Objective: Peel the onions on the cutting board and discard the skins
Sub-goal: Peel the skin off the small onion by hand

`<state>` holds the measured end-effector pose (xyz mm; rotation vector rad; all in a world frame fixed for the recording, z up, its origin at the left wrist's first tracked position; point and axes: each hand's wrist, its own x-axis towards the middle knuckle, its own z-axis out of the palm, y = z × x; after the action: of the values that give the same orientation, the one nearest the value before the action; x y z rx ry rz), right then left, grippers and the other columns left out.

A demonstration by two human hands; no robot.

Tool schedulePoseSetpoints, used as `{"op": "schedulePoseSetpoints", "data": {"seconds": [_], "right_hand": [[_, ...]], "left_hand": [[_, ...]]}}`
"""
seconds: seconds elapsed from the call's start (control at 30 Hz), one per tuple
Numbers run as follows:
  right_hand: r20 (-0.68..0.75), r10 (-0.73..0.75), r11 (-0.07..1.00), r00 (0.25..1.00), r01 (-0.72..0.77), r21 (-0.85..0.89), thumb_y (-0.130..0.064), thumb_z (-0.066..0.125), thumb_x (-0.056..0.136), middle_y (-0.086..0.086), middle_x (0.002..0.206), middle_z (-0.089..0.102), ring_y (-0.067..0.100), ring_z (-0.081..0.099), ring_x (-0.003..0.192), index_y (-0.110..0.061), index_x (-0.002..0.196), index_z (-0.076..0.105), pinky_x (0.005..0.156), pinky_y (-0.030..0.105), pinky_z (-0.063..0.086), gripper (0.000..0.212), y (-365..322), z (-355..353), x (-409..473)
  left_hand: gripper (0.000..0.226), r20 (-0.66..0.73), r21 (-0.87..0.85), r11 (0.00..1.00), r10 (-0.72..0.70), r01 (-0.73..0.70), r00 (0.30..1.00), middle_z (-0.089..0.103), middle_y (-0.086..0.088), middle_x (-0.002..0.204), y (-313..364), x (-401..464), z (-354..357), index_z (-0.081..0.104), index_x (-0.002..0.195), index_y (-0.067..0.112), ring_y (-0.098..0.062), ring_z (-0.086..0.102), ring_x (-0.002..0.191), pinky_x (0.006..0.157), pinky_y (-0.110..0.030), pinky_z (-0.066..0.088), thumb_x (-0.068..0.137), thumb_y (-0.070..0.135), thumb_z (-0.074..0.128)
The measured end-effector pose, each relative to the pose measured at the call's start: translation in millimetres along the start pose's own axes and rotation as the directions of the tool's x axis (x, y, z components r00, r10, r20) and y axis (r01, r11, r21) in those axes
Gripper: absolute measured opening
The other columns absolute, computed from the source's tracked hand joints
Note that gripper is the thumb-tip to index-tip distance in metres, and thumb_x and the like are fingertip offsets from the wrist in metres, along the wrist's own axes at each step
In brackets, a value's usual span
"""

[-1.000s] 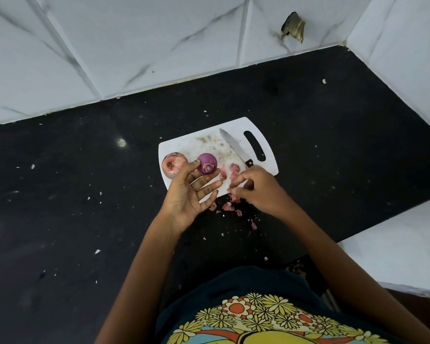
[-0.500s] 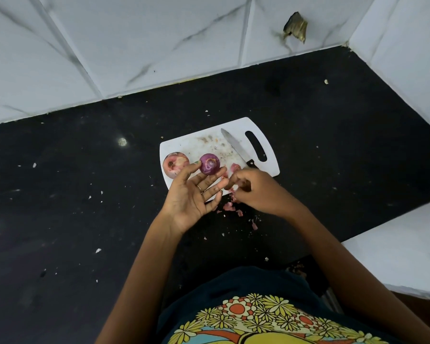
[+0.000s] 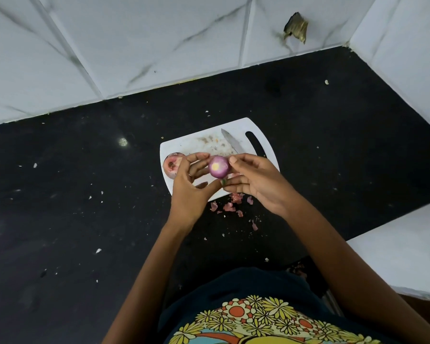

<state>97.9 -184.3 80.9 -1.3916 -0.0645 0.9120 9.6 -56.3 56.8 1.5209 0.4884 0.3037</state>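
A small purple onion with a pale yellow cut end is held just above the white cutting board. My right hand grips it from the right with thumb and fingers. My left hand touches it from the left, thumb under it. A second onion, paler and partly skinned, lies at the board's left edge, half hidden by my left fingers. Pink skin scraps lie on the black counter just in front of the board.
A knife lies on the board with its blade pointing away, its handle hidden behind my right hand. White marble tiles rise behind and to the right. A white ledge sits at the near right. Crumbs dot the black counter.
The purple onion has left the board and is now lifted between both hands. My right hand rose from the skin scraps to it; my left hand closed in from the left.
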Motion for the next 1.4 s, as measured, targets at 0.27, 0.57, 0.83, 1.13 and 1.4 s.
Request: {"op": "schedulePoseSetpoints", "data": {"seconds": [0.27, 0.57, 0.83, 1.13, 1.4], "right_hand": [[0.117, -0.005, 0.998, 0.993, -0.002, 0.064, -0.001, 0.070, 0.076, 0.011, 0.108, 0.064, 0.023, 0.067, 0.097, -0.011, 0.124, 0.055, 0.080, 0.038, 0.057, 0.052, 4.8, -9.5, -3.0], [0.139, -0.380, 0.756, 0.914, 0.394, -0.523, 0.002, 0.073, 0.073, 0.002, 0.104, 0.054, 0.003, 0.057, 0.092, -0.025, 0.128, 0.051, 0.072, 0.016, 0.050, 0.065, 14.4, 2.9, -6.1], [0.117, -0.300, 0.748, 0.947, 0.309, -0.587, -0.009, 0.077, 0.075, -0.001, 0.114, 0.062, 0.010, 0.061, 0.101, -0.018, 0.119, 0.060, 0.086, 0.021, 0.053, 0.048, 17.4, -0.9, 1.1], [-0.045, -0.194, 0.835, 0.980, 0.141, -0.532, -0.013, 0.080, 0.071, -0.003, 0.103, 0.067, 0.007, 0.064, 0.091, -0.019, 0.104, 0.065, 0.080, 0.024, 0.055, 0.037, 31.4, -1.5, 11.1], [0.006, -0.284, 0.760, 0.959, 0.229, -0.609, -0.003, 0.075, 0.075, 0.002, 0.105, 0.066, 0.006, 0.063, 0.088, -0.009, 0.108, 0.064, 0.074, 0.010, 0.051, 0.036, 49.4, 33.2, 32.8]], "left_hand": [[0.046, 0.046, 0.273, 0.948, 0.154, -0.161, 0.987, 0.060, 0.018, 0.118, -12.3, -0.7, -3.0, 0.057, 0.118, 0.027, 0.000, 0.053, 0.114, 0.085, -0.025, 0.044, 0.078, 0.014, 0.077], [0.036, 0.062, 0.352, 0.935, 0.011, -0.032, 0.998, 0.067, 0.010, 0.097, -28.0, 0.2, -0.4, 0.063, 0.103, 0.029, -0.009, 0.062, 0.091, 0.076, -0.037, 0.055, 0.076, 0.006, 0.070], [0.039, 0.040, 0.316, 0.948, 0.021, -0.033, 0.999, 0.069, 0.009, 0.088, -30.2, 1.3, 1.1, 0.064, 0.102, 0.026, -0.009, 0.063, 0.078, 0.065, -0.013, 0.049, 0.076, -0.003, 0.070], [0.038, 0.066, 0.454, 0.886, -0.139, 0.095, 0.988, 0.064, 0.015, 0.090, -29.9, -7.4, -10.3, 0.057, 0.107, 0.034, 0.002, 0.061, 0.064, 0.060, -0.014, 0.048, 0.077, 0.021, 0.077], [0.046, -0.111, 0.343, 0.927, -0.121, 0.153, 0.986, 0.065, 0.009, 0.115, -42.1, -21.1, -24.5, 0.058, 0.130, 0.019, -0.005, 0.062, 0.101, 0.072, -0.004, 0.046, 0.086, 0.006, 0.064]]}}
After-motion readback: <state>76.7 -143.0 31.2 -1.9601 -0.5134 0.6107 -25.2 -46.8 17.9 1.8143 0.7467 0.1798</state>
